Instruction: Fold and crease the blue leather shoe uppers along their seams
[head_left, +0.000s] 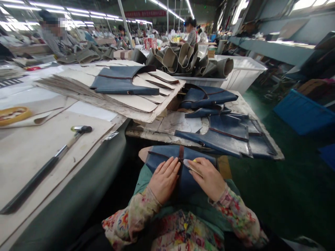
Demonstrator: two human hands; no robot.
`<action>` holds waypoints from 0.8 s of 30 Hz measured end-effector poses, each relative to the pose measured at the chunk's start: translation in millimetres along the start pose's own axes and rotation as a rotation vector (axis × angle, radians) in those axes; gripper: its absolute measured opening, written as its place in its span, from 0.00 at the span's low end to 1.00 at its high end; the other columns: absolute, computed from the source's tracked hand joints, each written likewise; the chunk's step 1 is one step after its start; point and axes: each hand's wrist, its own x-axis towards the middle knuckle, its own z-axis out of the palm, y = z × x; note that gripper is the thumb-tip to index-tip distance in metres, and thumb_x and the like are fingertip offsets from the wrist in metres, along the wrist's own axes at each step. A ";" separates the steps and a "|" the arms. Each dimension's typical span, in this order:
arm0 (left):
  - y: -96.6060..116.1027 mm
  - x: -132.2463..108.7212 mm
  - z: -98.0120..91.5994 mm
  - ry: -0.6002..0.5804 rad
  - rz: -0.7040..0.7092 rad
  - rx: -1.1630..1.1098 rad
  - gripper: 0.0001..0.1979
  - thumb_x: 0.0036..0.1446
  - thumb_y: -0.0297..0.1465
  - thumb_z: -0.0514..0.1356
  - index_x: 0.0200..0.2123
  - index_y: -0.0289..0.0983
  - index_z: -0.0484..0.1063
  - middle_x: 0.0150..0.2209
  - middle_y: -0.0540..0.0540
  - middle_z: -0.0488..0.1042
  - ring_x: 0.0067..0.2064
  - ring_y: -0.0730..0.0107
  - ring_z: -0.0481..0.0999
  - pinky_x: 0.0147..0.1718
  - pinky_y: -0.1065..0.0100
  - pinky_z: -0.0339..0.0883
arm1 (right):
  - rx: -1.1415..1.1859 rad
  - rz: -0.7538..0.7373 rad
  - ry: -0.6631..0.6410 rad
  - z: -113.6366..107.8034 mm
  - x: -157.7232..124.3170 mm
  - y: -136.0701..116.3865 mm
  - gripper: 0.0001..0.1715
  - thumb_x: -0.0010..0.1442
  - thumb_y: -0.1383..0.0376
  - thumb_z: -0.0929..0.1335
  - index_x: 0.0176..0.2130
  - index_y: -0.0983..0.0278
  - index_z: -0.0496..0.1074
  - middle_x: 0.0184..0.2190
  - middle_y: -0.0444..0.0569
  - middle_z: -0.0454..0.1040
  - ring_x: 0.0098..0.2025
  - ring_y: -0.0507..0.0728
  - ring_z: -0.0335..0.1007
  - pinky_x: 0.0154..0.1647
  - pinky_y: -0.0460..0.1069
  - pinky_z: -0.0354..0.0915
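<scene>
Across my lap lies a dark blue leather piece (163,150) with brown strips crossing it, stretched over a rounded form whose pale tan end (143,154) shows at the left. My left hand (165,177) rests flat on the leather with its fingers extended, just left of where the strips cross. In my right hand (208,177) is a small thin tool (193,169) with a pale, rounded tip, which points at the crossing beside my left fingertips. Its kind is hard to make out, as my fingers cover most of it.
At left a hammer (52,163) lies on the table (23,139) near a yellow ring of tape (14,115). Ahead, a board (272,146) bears blue leather pieces (225,134). Behind stand white bins (238,71) with grey-green rolled pieces; a blue crate (300,113) is at right. Several people work farther off.
</scene>
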 end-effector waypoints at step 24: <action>-6.3 17.6 -8.1 -0.055 -0.193 -0.137 0.11 0.58 0.28 0.50 0.42 0.38 0.67 0.42 0.46 0.72 0.43 0.64 0.67 0.39 0.61 0.61 | 0.245 -0.031 -0.242 -16.3 24.1 10.9 0.17 0.59 0.60 0.61 0.44 0.64 0.70 0.38 0.50 0.70 0.42 0.53 0.66 0.47 0.50 0.63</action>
